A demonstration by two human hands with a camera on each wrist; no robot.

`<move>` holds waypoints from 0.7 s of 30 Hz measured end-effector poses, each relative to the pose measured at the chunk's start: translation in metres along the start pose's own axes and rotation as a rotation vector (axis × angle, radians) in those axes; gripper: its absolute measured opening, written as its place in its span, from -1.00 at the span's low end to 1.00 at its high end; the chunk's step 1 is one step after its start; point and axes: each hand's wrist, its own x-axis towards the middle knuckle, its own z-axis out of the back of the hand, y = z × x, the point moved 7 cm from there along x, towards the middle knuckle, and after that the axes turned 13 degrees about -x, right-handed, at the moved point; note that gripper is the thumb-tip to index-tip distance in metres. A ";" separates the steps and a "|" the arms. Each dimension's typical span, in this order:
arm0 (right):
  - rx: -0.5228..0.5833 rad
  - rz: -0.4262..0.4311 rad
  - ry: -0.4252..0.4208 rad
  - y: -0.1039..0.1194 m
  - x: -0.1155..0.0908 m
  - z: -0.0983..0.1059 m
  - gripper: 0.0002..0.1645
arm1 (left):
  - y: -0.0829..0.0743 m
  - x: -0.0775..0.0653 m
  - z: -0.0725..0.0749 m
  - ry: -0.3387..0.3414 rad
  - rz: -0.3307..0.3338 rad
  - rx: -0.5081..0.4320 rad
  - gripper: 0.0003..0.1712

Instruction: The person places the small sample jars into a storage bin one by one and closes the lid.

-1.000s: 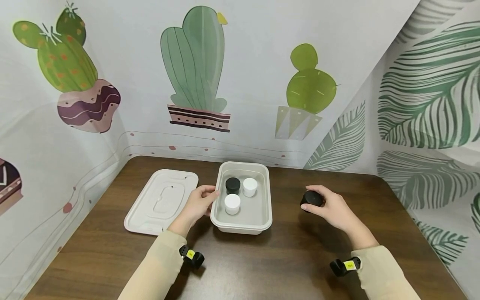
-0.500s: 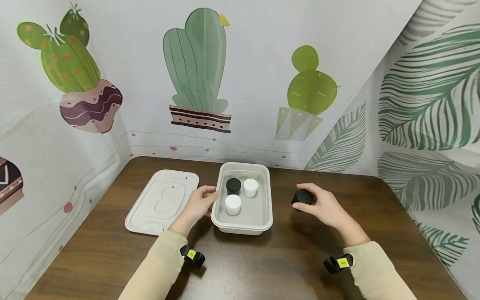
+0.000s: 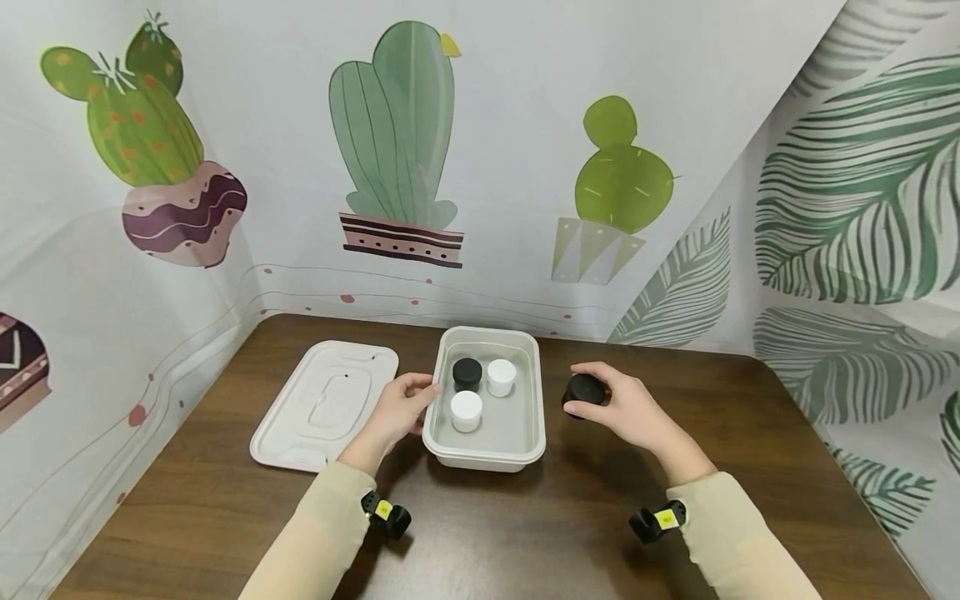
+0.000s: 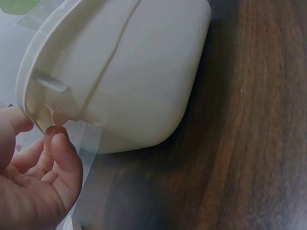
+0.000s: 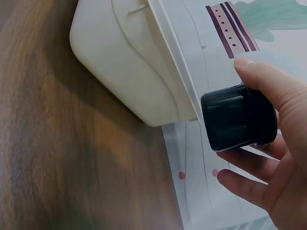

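Observation:
A cream plastic container [image 3: 517, 425] stands on the table with one black jar [image 3: 467, 372] and two white ones inside, a white jar [image 3: 501, 377] at the back and a second white jar [image 3: 466, 410] nearer the front. My left hand [image 3: 399, 408] pinches the container's left rim between thumb and fingers. To the right of the container, my right hand [image 3: 628, 408] grips another black jar [image 3: 584, 390] by its sides. In the right wrist view that small black jar [image 5: 235, 117] is held above the table, its glossy side showing.
A flat cream lid [image 3: 326, 404] lies on the table left of the container. The brown wooden table [image 3: 495, 533] meets a wall cloth [image 3: 510, 167] printed with cacti and leaves just behind the container.
My right hand has carried the black jar leftward, closer to the container. My left hand stays on the rim, and the jars inside have not moved.

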 end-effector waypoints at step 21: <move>0.053 0.070 -0.010 0.028 0.016 -0.011 -0.31 | 0.000 0.001 -0.002 -0.008 -0.002 0.002 -0.58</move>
